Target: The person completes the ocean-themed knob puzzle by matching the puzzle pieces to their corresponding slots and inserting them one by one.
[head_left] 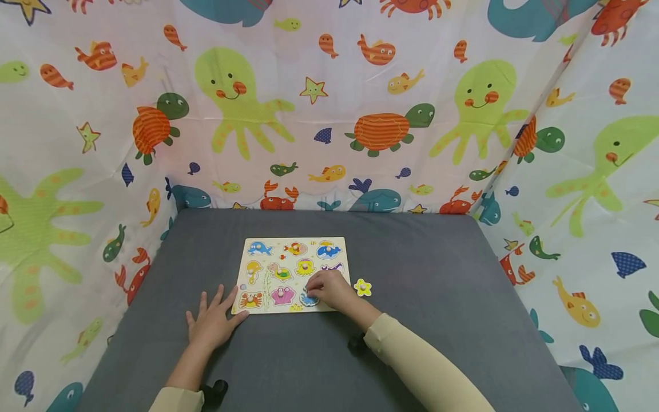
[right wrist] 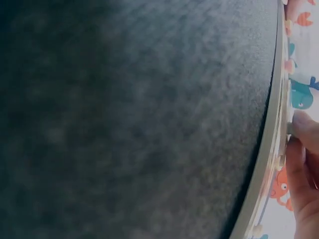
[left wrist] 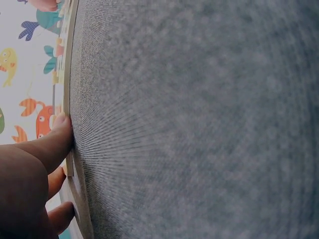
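A pale wooden knob puzzle board (head_left: 284, 240) with colourful sea animals lies flat on the grey table. At its lower right, my right hand (head_left: 332, 288) pinches a blue puzzle piece (head_left: 308, 300) by its small knob (right wrist: 290, 128). The piece is partly hidden under my fingers and sits right over the board. My left hand (head_left: 212, 321) lies at the board's lower left corner with fingers spread, the thumb (left wrist: 61, 130) against the near edge. Just right of the board, a yellow star-shaped piece (head_left: 362, 287) with a knob lies on the table.
Pink shell (head_left: 282, 296), crab (head_left: 250, 300), octopus (head_left: 305, 267) and several other pieces sit in the board. The grey tabletop (head_left: 422, 263) stretches around it. A curtain (head_left: 319, 51) printed with sea animals hangs behind and along both sides.
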A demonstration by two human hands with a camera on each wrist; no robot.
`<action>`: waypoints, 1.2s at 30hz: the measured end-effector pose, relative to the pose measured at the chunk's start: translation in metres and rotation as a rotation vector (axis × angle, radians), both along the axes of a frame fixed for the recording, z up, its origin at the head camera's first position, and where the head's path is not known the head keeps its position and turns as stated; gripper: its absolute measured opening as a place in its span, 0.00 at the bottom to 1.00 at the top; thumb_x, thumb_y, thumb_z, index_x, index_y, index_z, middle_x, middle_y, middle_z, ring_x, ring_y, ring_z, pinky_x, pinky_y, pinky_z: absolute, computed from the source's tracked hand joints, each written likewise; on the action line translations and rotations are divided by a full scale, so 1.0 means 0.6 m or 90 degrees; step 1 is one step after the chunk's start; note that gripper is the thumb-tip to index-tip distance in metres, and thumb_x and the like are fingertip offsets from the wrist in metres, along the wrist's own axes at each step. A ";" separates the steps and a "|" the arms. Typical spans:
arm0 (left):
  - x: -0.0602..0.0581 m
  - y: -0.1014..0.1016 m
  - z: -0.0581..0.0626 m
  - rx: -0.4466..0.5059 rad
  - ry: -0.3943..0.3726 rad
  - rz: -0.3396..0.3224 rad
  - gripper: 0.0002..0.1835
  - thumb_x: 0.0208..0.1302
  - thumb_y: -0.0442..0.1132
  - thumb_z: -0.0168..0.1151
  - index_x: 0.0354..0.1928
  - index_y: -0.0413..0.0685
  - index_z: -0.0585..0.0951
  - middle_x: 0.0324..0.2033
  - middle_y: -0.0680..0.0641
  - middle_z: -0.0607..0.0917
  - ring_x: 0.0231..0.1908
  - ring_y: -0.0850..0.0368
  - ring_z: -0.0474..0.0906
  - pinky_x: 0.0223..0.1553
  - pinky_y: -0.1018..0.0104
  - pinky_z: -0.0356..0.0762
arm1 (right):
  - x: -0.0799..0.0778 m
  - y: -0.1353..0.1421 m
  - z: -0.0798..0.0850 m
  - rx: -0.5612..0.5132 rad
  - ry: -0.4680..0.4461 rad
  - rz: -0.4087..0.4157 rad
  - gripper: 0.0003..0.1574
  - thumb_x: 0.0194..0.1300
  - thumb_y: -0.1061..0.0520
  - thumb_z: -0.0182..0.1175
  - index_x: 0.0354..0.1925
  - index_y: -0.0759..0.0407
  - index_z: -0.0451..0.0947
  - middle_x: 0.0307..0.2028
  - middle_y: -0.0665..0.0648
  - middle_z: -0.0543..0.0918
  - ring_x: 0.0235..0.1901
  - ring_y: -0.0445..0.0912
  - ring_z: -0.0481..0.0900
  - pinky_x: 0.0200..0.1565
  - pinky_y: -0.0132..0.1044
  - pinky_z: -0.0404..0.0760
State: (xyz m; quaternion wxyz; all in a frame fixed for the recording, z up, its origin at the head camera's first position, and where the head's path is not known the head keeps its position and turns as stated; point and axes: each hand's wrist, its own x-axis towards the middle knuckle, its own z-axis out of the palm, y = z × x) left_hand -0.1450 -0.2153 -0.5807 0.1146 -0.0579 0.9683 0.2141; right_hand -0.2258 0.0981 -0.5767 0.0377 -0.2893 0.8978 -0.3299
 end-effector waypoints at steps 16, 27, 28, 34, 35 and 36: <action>0.000 0.001 -0.003 -0.004 -0.002 -0.007 0.46 0.66 0.66 0.60 0.80 0.59 0.55 0.80 0.38 0.48 0.77 0.28 0.31 0.65 0.17 0.27 | -0.004 0.001 0.008 0.025 -0.030 0.000 0.03 0.61 0.60 0.73 0.36 0.55 0.90 0.36 0.49 0.90 0.40 0.40 0.85 0.46 0.36 0.84; -0.001 0.004 0.001 -0.003 -0.005 -0.010 0.47 0.66 0.66 0.60 0.80 0.58 0.55 0.80 0.38 0.48 0.77 0.27 0.31 0.65 0.17 0.27 | -0.006 0.016 0.014 0.000 -0.056 -0.006 0.09 0.61 0.60 0.72 0.42 0.57 0.89 0.39 0.52 0.90 0.39 0.40 0.85 0.46 0.35 0.85; -0.001 0.005 0.002 -0.003 -0.004 -0.011 0.47 0.66 0.66 0.60 0.80 0.58 0.55 0.80 0.38 0.48 0.77 0.27 0.31 0.65 0.17 0.27 | -0.006 0.022 0.016 -0.013 -0.059 -0.012 0.10 0.61 0.61 0.72 0.43 0.57 0.89 0.39 0.52 0.90 0.40 0.41 0.85 0.46 0.35 0.85; -0.001 0.003 0.001 -0.009 -0.006 -0.014 0.48 0.65 0.69 0.59 0.80 0.59 0.55 0.80 0.38 0.48 0.77 0.26 0.31 0.64 0.16 0.28 | -0.001 0.065 0.034 -0.082 -0.064 -0.068 0.12 0.61 0.61 0.72 0.45 0.59 0.89 0.41 0.54 0.89 0.43 0.46 0.86 0.45 0.35 0.86; -0.001 0.002 0.001 -0.010 -0.006 -0.013 0.48 0.65 0.69 0.59 0.80 0.59 0.55 0.80 0.38 0.48 0.77 0.26 0.31 0.64 0.16 0.28 | 0.001 0.073 0.036 -0.095 -0.069 -0.081 0.12 0.61 0.61 0.72 0.45 0.59 0.89 0.42 0.54 0.89 0.43 0.46 0.85 0.45 0.36 0.86; -0.001 0.002 0.001 -0.010 -0.007 -0.012 0.48 0.65 0.69 0.59 0.80 0.59 0.55 0.80 0.38 0.48 0.77 0.26 0.31 0.64 0.16 0.28 | 0.002 0.082 0.038 -0.107 -0.078 -0.098 0.13 0.61 0.61 0.72 0.46 0.59 0.89 0.43 0.54 0.89 0.43 0.46 0.85 0.44 0.35 0.86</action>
